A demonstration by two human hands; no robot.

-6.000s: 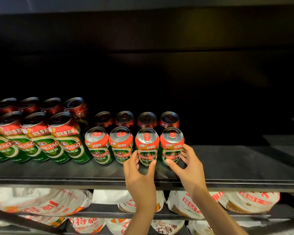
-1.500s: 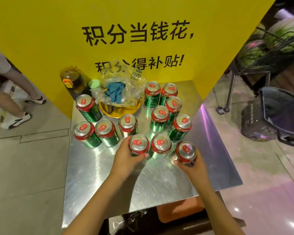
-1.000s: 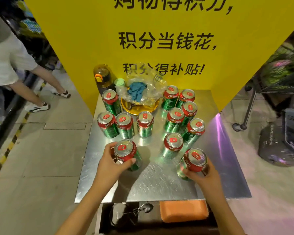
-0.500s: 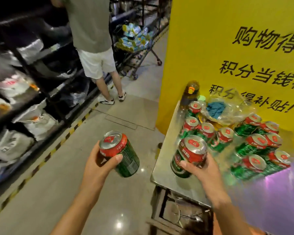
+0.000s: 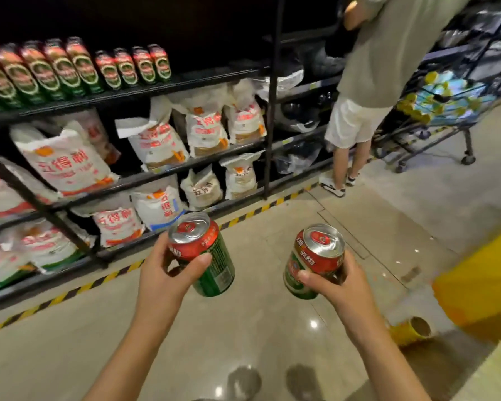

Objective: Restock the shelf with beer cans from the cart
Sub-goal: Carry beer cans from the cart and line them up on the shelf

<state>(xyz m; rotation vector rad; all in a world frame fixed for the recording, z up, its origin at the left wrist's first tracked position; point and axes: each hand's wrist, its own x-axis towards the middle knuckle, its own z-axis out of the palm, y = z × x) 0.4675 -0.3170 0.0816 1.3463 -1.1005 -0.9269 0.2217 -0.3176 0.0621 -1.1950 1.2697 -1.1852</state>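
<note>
Carrying two beer cans from cart to shelf; head view, the only one. Left hand [image 5: 168, 273] is gripping the left can [image 5: 203, 256], fingers and thumb curled round its red upper band, the can leaning away from the wrist. Right hand [image 5: 339, 282] is gripping the right can [image 5: 315, 260] the same way, tilted slightly. Both cans are hanging over bare floor [image 5: 272, 328], touching nothing else. The beer shelf [image 5: 128, 94] is running along the upper left; its row of cans [image 5: 78, 68] is ending short of the black upright [image 5: 272, 96], leaving dark open board at the right end. Flour sacks [image 5: 156, 143] are filling the tiers below. A bystander [image 5: 368, 82] is standing by a trolley [image 5: 434, 111]. Judged next: raising both cans and setting them upright beside the last in the row.
</note>
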